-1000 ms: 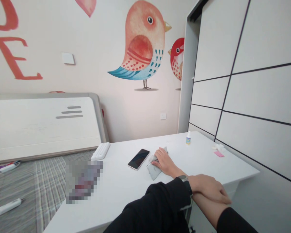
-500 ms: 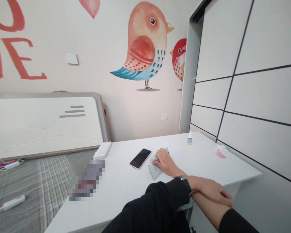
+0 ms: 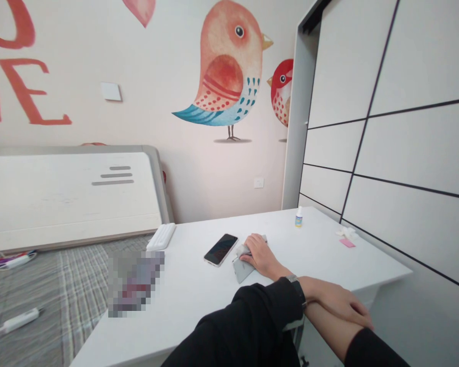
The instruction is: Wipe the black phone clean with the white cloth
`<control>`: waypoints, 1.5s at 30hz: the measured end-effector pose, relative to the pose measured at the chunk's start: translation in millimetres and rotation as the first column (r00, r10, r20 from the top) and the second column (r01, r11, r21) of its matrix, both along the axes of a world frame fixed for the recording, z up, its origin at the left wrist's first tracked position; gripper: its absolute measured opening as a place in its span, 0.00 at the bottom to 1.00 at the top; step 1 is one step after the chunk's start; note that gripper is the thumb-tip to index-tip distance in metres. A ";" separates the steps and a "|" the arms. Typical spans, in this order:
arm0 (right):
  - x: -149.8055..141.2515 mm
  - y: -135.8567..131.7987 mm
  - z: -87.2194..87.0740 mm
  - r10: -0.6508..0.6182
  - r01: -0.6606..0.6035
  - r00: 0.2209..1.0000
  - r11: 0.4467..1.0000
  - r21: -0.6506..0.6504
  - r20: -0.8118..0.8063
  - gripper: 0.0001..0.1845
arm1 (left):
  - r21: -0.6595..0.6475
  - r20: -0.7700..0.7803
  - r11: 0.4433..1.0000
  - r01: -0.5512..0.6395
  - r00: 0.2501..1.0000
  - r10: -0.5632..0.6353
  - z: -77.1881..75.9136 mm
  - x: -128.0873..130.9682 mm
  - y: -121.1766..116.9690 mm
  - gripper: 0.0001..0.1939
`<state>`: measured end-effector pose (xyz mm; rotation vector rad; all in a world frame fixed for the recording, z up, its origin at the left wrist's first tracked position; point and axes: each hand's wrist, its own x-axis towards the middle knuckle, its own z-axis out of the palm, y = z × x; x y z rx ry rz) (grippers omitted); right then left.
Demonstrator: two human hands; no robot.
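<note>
White tabletop stands before a wall painted with birds. Near its middle lies a silver phone; upon it, the right hand is grasping a pale grey cloth. Just beside, toward the far-left corner, is a black-screened smartphone. The left hand rests over the right forearm; whether it grips, I cannot tell. Small bottle stands near the far-right corner.
</note>
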<state>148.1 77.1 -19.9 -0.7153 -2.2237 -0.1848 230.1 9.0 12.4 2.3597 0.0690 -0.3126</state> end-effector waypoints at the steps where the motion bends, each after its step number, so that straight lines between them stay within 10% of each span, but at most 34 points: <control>1: -0.1 -0.5 0.5 0.001 -0.001 1.000 1.000 0.002 -0.001 0.22 | 0.016 -0.010 1.000 -0.011 1.000 0.011 -0.3 0.5 -0.5 0.16; 28: -1.3 -2.6 4.8 0.014 -0.014 1.000 0.999 0.033 -0.006 0.26 | 0.004 -0.027 1.000 -0.006 1.000 0.006 -3.2 2.0 7.9 0.20; 33: -1.7 -2.5 4.8 0.017 -0.017 1.000 0.999 0.040 -0.007 0.22 | -0.215 0.051 0.973 0.084 0.996 -0.074 -1.0 7.8 6.5 0.10; 45: 2.5 -10.5 15.4 0.001 -0.005 0.999 0.996 -0.088 -0.048 0.18 | -0.015 0.030 0.901 -0.434 0.900 0.434 43.1 -31.2 -5.6 0.09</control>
